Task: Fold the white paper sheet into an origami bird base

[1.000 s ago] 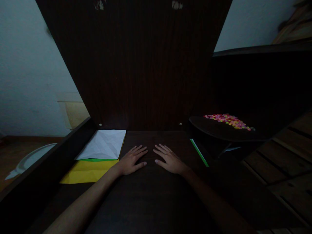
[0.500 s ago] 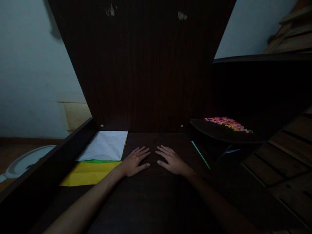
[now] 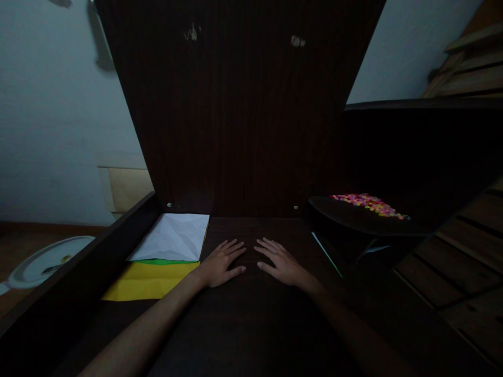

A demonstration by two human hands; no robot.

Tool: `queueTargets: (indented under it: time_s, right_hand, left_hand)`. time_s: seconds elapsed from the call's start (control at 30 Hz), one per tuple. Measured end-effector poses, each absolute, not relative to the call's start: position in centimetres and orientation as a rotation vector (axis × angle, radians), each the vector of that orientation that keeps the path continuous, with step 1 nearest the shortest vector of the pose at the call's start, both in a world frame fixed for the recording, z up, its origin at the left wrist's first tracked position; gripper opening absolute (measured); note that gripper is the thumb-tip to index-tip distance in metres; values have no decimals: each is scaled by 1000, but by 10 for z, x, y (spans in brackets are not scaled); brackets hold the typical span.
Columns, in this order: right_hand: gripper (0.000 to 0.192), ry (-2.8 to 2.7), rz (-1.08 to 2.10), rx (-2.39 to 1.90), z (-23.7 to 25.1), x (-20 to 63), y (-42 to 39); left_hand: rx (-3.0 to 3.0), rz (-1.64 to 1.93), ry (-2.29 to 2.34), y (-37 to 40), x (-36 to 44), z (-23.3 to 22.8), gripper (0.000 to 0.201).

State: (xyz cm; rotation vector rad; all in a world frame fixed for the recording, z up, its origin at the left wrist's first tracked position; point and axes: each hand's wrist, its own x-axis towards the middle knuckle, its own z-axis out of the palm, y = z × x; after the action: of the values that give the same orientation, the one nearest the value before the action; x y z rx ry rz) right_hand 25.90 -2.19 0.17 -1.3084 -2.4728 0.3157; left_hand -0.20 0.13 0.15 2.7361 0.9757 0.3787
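Note:
My left hand [image 3: 220,264] lies flat on the dark wooden desktop [image 3: 236,324], fingers stretched out and holding nothing. Just left of it is a pile of paper: a creased white sheet [image 3: 173,238] on top, a green sheet [image 3: 159,261] showing as a thin strip, and a yellow sheet [image 3: 151,281] beneath, partly covered by my left forearm. My right hand [image 3: 282,263] also rests palm down with its fingers apart, a short gap from the left. To its right a thin strip, pale and green at the edge [image 3: 327,254], lies on the desktop.
A dark upright panel [image 3: 243,120] closes off the back. On the right, a curved shelf [image 3: 346,217] bears many small pink, red and yellow pieces [image 3: 369,203]. A raised board [image 3: 98,246] edges the left side. Beyond it a white oval object [image 3: 51,262] sits lower down.
The view has shifted slightly, so everything sits a little lower and further right. Both hands keep their place on the desktop, and the papers have not moved.

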Motion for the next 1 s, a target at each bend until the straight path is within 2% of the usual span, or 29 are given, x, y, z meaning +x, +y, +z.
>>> queueTargets:
  time_s: [0.33,1.0]
  right_hand:
    - [57,-2499,365,-1330,-3,262,-20]
    - [55,-2507,248,-1349,-7,258,-26]
  left_hand:
    - [2730,404,1001,-1,0,1,63]
    - [2750,365,1005,-5,0,1,62]
